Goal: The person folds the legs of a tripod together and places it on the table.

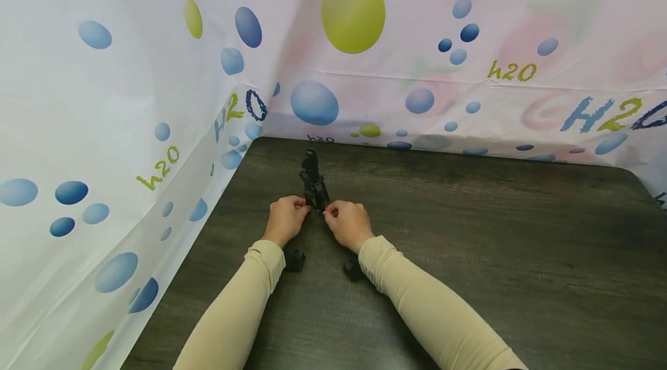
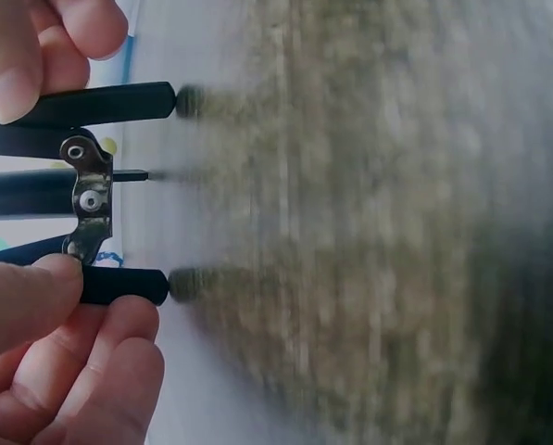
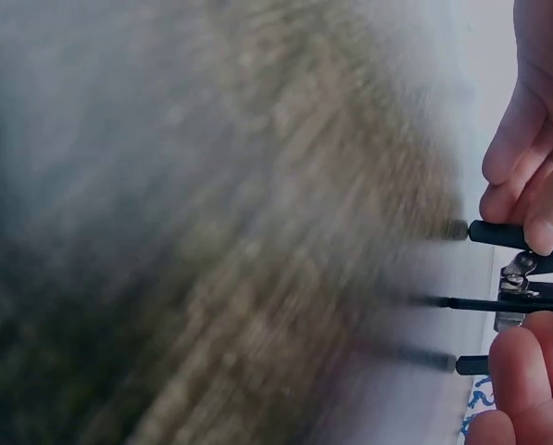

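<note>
A small black tripod (image 1: 315, 183) stands upright on the dark wood-grain table, its legs close together. At its base, on the left side, my left hand (image 1: 285, 220) pinches one leg between thumb and fingers. My right hand (image 1: 350, 224) pinches another leg from the right. In the left wrist view, the left hand's leg (image 2: 128, 286) ends in a dark rubber foot (image 2: 185, 284), and a silver bracket (image 2: 91, 200) joins the legs. A thin centre rod (image 2: 132, 175) sticks out between them. The right wrist view shows the same bracket (image 3: 515, 278), partly hidden by fingers.
The dark table (image 1: 469, 254) extends far to the right. A white sheet (image 1: 94, 115) with blue and green dots hangs along the left side and behind the table's back edge. Black wrist devices (image 1: 294, 260) sit under both cuffs.
</note>
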`<action>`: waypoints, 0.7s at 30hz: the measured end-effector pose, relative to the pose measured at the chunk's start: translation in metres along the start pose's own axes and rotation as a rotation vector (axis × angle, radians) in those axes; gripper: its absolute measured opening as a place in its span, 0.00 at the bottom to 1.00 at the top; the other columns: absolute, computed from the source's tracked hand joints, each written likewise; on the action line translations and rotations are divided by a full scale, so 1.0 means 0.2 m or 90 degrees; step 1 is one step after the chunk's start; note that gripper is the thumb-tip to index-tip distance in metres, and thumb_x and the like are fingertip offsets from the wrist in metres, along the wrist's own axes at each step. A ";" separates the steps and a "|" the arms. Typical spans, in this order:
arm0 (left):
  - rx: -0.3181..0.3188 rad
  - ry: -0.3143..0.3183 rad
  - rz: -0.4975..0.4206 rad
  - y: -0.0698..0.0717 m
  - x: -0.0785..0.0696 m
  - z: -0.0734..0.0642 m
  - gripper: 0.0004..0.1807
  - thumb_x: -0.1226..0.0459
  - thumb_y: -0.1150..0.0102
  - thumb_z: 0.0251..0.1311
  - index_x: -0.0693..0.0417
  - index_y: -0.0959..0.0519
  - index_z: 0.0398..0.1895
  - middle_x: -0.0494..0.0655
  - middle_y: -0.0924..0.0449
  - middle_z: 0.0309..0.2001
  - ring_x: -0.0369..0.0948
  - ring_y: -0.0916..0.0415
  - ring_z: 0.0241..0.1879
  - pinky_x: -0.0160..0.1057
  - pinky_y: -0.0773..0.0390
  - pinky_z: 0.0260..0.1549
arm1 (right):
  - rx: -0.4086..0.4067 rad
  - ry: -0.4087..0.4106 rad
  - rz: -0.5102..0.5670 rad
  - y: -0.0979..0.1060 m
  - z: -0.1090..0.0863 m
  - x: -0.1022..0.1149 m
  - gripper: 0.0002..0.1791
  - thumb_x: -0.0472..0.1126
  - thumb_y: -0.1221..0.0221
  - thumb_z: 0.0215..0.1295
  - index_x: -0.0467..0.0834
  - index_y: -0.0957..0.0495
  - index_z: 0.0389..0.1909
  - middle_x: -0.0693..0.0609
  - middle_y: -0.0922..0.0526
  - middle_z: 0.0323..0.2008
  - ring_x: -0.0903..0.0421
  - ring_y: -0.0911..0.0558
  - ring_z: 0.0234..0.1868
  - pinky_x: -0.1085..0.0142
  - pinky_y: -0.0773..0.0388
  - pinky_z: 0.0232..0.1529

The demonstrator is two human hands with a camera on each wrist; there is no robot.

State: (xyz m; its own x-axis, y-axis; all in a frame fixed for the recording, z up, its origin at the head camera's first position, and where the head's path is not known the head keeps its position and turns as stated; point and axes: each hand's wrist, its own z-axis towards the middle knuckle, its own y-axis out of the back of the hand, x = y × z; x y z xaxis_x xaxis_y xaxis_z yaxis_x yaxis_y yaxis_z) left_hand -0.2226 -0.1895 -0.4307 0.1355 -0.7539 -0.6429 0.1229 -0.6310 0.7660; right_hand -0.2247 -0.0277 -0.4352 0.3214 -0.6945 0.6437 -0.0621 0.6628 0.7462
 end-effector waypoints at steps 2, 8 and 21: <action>-0.003 -0.009 0.005 0.00 0.00 0.00 0.10 0.65 0.37 0.67 0.62 0.14 0.46 0.53 0.14 0.40 0.49 0.17 0.39 0.47 0.18 0.40 | 0.001 0.001 0.000 0.00 0.00 0.00 0.07 0.43 0.36 0.69 0.45 0.14 0.34 0.56 0.16 0.26 0.58 0.20 0.26 0.60 0.21 0.32; -0.006 -0.021 0.017 -0.01 -0.01 0.01 0.11 0.65 0.36 0.66 0.63 0.15 0.47 0.54 0.14 0.41 0.50 0.17 0.41 0.48 0.18 0.42 | 0.007 0.003 0.005 0.00 0.00 0.00 0.06 0.42 0.37 0.69 0.45 0.14 0.34 0.57 0.16 0.26 0.58 0.19 0.27 0.60 0.21 0.32; -0.017 -0.047 0.034 -0.02 -0.01 0.06 0.09 0.66 0.36 0.66 0.63 0.14 0.43 0.53 0.13 0.39 0.51 0.17 0.41 0.49 0.19 0.43 | 0.011 0.016 0.020 -0.01 0.01 0.01 0.06 0.41 0.36 0.67 0.44 0.14 0.32 0.55 0.15 0.26 0.55 0.17 0.29 0.59 0.20 0.35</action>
State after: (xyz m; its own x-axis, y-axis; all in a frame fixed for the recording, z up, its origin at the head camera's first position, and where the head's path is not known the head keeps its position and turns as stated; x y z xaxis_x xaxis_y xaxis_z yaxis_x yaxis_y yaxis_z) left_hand -0.2344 -0.1868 -0.4320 0.0701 -0.7986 -0.5978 0.1438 -0.5849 0.7983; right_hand -0.2262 -0.0308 -0.4362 0.3424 -0.6663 0.6625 -0.0889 0.6790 0.7288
